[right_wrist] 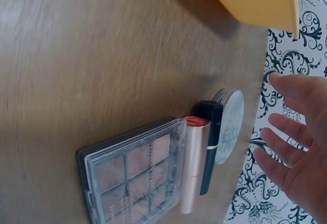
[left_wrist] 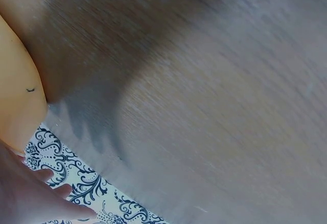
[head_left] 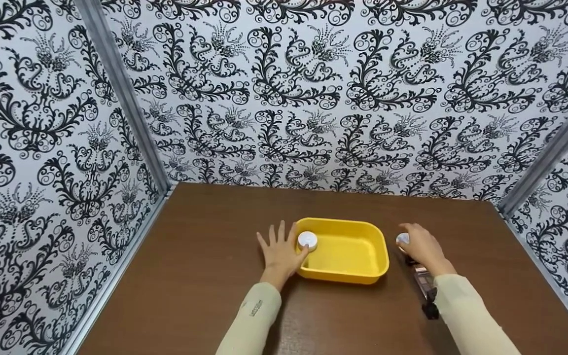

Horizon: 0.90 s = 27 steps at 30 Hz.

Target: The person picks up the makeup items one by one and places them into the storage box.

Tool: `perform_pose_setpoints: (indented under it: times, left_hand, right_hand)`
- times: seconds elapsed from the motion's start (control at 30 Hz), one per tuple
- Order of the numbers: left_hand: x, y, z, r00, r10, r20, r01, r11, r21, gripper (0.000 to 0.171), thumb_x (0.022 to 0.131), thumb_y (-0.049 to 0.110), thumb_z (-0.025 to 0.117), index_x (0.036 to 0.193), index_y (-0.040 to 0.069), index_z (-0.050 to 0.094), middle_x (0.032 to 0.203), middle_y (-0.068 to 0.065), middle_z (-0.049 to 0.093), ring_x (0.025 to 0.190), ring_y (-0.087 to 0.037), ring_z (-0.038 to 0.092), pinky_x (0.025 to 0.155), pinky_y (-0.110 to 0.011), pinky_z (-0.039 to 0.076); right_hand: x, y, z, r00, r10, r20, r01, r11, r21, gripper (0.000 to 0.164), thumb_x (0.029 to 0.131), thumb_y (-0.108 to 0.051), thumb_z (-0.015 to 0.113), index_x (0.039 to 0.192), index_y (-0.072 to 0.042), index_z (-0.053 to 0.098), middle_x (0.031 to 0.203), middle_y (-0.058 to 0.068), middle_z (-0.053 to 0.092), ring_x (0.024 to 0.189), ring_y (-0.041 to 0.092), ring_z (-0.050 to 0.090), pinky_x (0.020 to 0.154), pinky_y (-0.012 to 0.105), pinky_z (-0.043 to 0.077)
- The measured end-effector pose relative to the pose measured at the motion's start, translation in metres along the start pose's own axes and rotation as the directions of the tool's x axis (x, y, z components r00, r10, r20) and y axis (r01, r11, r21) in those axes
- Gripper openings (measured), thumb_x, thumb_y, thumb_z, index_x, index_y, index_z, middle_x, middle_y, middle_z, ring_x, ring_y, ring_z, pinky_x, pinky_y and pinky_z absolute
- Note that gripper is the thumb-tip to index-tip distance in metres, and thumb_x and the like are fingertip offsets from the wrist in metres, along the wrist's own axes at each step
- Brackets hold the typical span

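Observation:
My left hand is at the left wall of a yellow plastic tray, fingers spread and straight. Its thumb lies over the front of a small white round container inside the tray's left end; whether it touches cannot be told. To the right of the tray, my right hand reaches over a round, flat compact with a pale lid. In the right wrist view, its fingers are loosely bent and apart from the compact. Beside the compact lie a black tube, a pink lipstick tube and a clear-lidded eyeshadow palette.
A brown wooden table bears everything. Black-and-white patterned walls stand at its back and sides, with grey metal posts in the corners. A small black item lies near the right forearm.

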<state>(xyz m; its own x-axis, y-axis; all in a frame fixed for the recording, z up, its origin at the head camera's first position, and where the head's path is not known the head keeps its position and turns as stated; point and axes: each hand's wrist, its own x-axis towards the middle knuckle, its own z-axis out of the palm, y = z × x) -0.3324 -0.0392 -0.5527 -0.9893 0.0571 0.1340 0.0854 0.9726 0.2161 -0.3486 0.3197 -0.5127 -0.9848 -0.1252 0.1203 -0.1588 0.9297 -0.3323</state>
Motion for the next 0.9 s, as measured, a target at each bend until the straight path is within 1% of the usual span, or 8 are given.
perform_pose_setpoints:
  times: [0.2,0.4,0.47,0.6,0.73,0.9]
  left_hand:
    - [0.002,-0.001,0.002,1.0,0.001,-0.003,-0.001,1.0,-0.002,0.077,0.092,0.065,0.043,0.159,0.029,0.027,0.165,-0.01,0.027,0.151,-0.041,0.025,0.118,-0.073,0.006]
    - [0.005,-0.002,0.008,1.0,-0.002,-0.029,0.002,0.999,-0.033,0.078,0.091,0.068,0.045,0.157,0.028,0.031,0.164,-0.01,0.029,0.151,-0.041,0.026,0.118,-0.073,0.008]
    - [0.005,-0.002,0.011,0.999,-0.003,-0.034,0.002,1.0,-0.029,0.078,0.091,0.069,0.044,0.157,0.029,0.032,0.164,-0.01,0.03,0.15,-0.041,0.026,0.118,-0.073,0.009]
    - [0.005,-0.001,0.01,0.999,0.0,-0.037,-0.001,1.0,-0.021,0.078,0.091,0.068,0.044,0.157,0.028,0.033,0.163,-0.01,0.031,0.15,-0.041,0.028,0.117,-0.073,0.011]
    - [0.004,-0.001,0.009,1.0,0.0,-0.027,0.0,1.0,-0.02,0.077,0.092,0.066,0.043,0.157,0.028,0.031,0.164,-0.01,0.029,0.15,-0.041,0.027,0.118,-0.073,0.01]
    - [0.003,-0.002,0.008,1.0,-0.001,-0.024,0.0,1.0,-0.029,0.076,0.092,0.065,0.044,0.157,0.028,0.031,0.165,-0.01,0.028,0.15,-0.041,0.027,0.118,-0.073,0.009]
  right_hand:
    - [-0.002,0.009,0.005,1.0,-0.002,-0.01,0.002,1.0,0.0,0.05,0.089,-0.015,0.069,0.132,0.007,0.057,0.127,0.036,0.057,0.113,0.054,0.056,0.096,0.067,0.046]
    - [-0.004,0.016,0.011,1.0,-0.001,-0.007,0.001,1.0,-0.006,0.049,0.086,-0.014,0.071,0.129,0.007,0.058,0.125,0.036,0.057,0.11,0.054,0.056,0.093,0.066,0.047]
    - [-0.004,0.019,0.012,1.0,0.004,-0.006,-0.004,1.0,-0.007,0.049,0.086,-0.015,0.072,0.128,0.007,0.059,0.124,0.037,0.057,0.109,0.054,0.056,0.092,0.066,0.048]
    - [-0.006,0.021,0.014,1.0,0.017,-0.004,-0.017,1.0,-0.001,0.05,0.086,-0.014,0.072,0.128,0.008,0.059,0.124,0.037,0.056,0.109,0.054,0.056,0.093,0.067,0.047]
    - [-0.008,0.025,0.016,1.0,0.023,0.005,-0.023,1.0,-0.003,0.052,0.086,-0.014,0.073,0.129,0.011,0.057,0.127,0.04,0.053,0.112,0.057,0.053,0.097,0.068,0.045]
    - [-0.01,0.03,0.018,0.998,0.048,0.035,-0.048,0.999,-0.018,0.056,0.086,-0.015,0.073,0.13,0.014,0.054,0.128,0.042,0.051,0.113,0.058,0.051,0.098,0.068,0.044]
